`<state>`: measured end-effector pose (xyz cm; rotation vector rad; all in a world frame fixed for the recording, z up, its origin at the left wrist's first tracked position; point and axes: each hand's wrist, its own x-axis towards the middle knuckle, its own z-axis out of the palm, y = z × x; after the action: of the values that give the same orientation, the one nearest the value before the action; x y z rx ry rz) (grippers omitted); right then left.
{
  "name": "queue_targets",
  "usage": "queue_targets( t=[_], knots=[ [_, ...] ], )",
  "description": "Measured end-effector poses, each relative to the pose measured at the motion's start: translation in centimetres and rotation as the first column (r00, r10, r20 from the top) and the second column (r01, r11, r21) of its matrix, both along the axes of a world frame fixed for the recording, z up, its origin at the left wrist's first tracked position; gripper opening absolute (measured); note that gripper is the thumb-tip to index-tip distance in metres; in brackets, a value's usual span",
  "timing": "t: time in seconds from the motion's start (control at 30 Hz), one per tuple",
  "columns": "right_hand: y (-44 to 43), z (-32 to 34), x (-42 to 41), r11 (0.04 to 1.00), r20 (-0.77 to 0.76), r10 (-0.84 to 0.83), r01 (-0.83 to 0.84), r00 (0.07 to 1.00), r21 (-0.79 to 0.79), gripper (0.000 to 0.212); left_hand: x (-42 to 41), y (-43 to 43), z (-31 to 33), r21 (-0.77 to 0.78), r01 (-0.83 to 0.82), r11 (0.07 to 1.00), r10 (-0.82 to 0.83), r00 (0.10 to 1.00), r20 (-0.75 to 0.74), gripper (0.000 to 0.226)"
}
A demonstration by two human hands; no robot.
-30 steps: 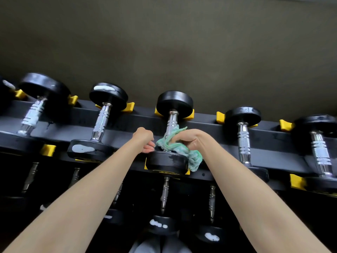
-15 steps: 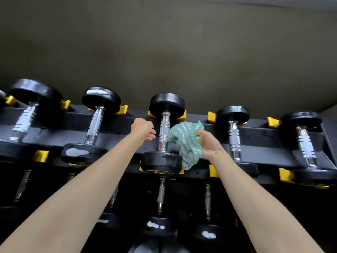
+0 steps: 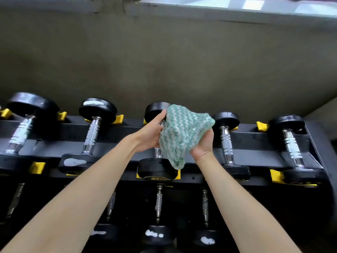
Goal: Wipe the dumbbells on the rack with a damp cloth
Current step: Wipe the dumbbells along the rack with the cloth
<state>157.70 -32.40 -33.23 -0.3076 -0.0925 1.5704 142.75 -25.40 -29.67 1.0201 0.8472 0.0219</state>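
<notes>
Above lower-tier dumbbells point(image 3: 154, 234) smeared with white residue, the green-striped cloth point(image 3: 182, 136) is gripped from beneath by the right hand point(image 3: 202, 145) and steadied by the flat, straight-fingered left hand point(image 3: 151, 134), apparently to be refolded to a clean face, over the middle dumbbell point(image 3: 156, 167) on the rack point(image 3: 255, 143).

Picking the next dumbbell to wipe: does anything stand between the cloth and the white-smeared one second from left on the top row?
Nothing on the rack does. The right hand grips the cloth in front of the middle dumbbell; only the person's own left hand, touching the cloth's left edge, lies toward the white-smeared dumbbell.
</notes>
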Motion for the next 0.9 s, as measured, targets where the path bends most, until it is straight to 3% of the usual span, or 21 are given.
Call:
queue_targets(
  t=[0.13,0.23,0.3,0.33,0.4,0.47,0.53,0.57,0.63,0.77,0.83,0.9],
  knots=[
    [0.0,-0.3,1.2,0.995,0.090,0.093,-0.089,0.992,-0.055,0.051,-0.9,0.5,0.4,0.162,-0.074,0.984,0.078,0.997,-0.023,0.039],
    [0.4,-0.7,2.3,0.954,0.394,0.249,-0.155,0.885,-0.255,0.040,-1.5,1.1,0.5,0.214,-0.229,0.950,0.228,0.973,0.029,0.036],
    [0.6,-0.3,2.3,0.925,0.655,0.331,-0.096,0.679,-0.368,0.033,-1.4,1.2,0.7,0.235,-0.307,0.922,0.313,0.950,0.012,0.022],
    [0.8,0.0,2.1,0.919,0.766,0.354,-0.049,0.537,-0.390,0.032,-1.3,1.2,0.8,0.278,-0.327,0.903,0.347,0.938,-0.024,0.014],
    [1.1,0.1,1.8,0.933,0.916,0.334,0.064,0.221,-0.355,0.020,-1.0,1.4,0.8,0.396,-0.341,0.853,0.400,0.913,-0.076,0.023],
    [1.5,-0.1,1.7,0.965,0.965,0.259,0.067,-0.046,-0.256,0.022,-1.0,1.7,0.5,0.456,-0.387,0.801,0.463,0.884,-0.063,0.032],
    [1.6,0.5,1.4,0.978,0.960,0.207,0.000,-0.187,-0.211,0.031,-0.9,2.0,0.1,0.452,-0.457,0.766,0.538,0.841,-0.061,0.038],
    [1.8,0.9,1.1,0.977,0.960,0.187,-0.062,-0.208,-0.204,0.030,-0.9,2.1,-0.1,0.441,-0.494,0.750,0.579,0.812,-0.075,0.039],
    [1.9,1.9,0.7,0.948,0.956,0.282,-0.128,-0.080,-0.290,0.007,-0.9,2.5,-0.2,0.370,-0.599,0.710,0.668,0.740,-0.083,0.036],
    [2.3,1.2,1.2,0.889,0.832,0.455,-0.210,0.319,-0.406,0.040,-1.7,3.4,-0.2,0.177,-0.759,0.627,0.776,0.629,-0.051,0.023],
    [2.9,0.3,1.0,0.855,0.773,0.518,-0.191,0.366,-0.482,0.049,-1.8,3.9,-0.4,0.281,-0.684,0.673,0.729,0.678,-0.097,0.028],
    [3.5,-0.1,0.4,0.840,0.781,0.540,-0.153,0.314,-0.520,0.061,-1.6,4.1,-0.8,0.514,-0.462,0.723,0.621,0.761,-0.189,0.031]
  ],
)
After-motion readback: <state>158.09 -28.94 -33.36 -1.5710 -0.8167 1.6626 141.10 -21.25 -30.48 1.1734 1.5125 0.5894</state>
